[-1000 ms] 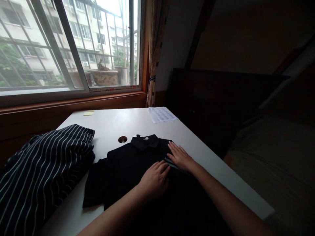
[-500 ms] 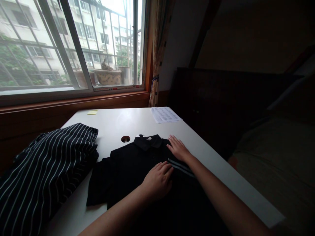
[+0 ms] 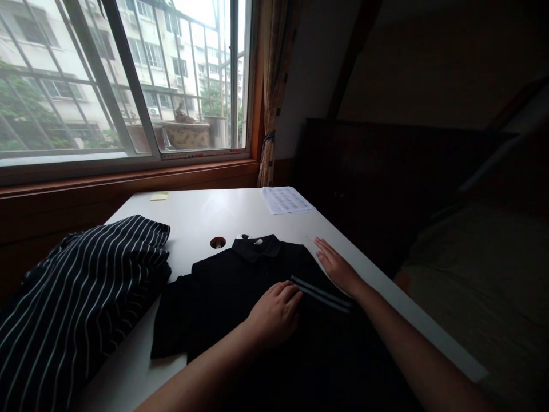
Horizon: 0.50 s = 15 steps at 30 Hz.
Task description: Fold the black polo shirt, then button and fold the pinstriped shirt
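Note:
A black polo shirt (image 3: 231, 292) lies spread on the white table, its collar pointing away from me. Two grey stripes (image 3: 321, 296) run across its right side. My left hand (image 3: 277, 312) rests palm down on the shirt's chest, fingers lying on the cloth by the inner end of the stripes. Over the shirt's right shoulder edge is my right hand (image 3: 337, 266), fingers stretched out and holding nothing. Whether it touches the cloth or the table I cannot tell. The shirt's lower part is dark and partly hidden by my forearms.
A striped dark garment (image 3: 98, 286) is heaped on the left of the white table (image 3: 193, 214). Printed sheets (image 3: 286, 200) lie at the far right corner, a yellow note (image 3: 159, 196) at the far left. A cable hole (image 3: 218, 243) sits beyond the shirt.
My right hand has slid right, from the shirt's shoulder to its outer edge, uncovering more of the stripes. The left hand stays in place on the chest.

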Tool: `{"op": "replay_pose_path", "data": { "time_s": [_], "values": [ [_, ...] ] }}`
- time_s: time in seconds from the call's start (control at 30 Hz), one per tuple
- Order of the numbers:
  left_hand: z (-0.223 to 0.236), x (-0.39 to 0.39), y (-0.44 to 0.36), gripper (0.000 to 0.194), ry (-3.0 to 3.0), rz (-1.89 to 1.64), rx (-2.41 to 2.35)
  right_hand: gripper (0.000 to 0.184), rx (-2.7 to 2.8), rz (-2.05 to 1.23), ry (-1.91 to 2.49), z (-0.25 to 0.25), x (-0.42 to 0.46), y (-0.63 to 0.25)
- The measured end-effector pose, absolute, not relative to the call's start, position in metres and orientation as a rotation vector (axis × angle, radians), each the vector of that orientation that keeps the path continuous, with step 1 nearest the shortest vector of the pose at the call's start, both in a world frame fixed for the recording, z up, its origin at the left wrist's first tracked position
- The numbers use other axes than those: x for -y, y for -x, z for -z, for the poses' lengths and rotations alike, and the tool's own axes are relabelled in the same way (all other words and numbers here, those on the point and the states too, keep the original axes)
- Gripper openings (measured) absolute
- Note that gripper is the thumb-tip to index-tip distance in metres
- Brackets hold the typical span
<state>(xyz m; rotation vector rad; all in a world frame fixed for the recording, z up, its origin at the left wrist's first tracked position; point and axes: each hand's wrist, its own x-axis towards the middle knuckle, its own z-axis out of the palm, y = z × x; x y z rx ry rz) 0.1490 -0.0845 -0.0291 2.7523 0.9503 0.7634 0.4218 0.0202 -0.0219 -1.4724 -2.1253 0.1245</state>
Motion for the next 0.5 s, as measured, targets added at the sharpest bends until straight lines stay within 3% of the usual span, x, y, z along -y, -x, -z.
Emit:
{"op": "replay_pose_path", "data": {
  "time_s": [0.5],
  "values": [
    [0.024, 0.086, -0.150, 0.044, -2.736, -0.776, -0.949, 0.058, 2.453, -0.054, 1.621, 0.044, 0.041, -0.425]
  ]
}}
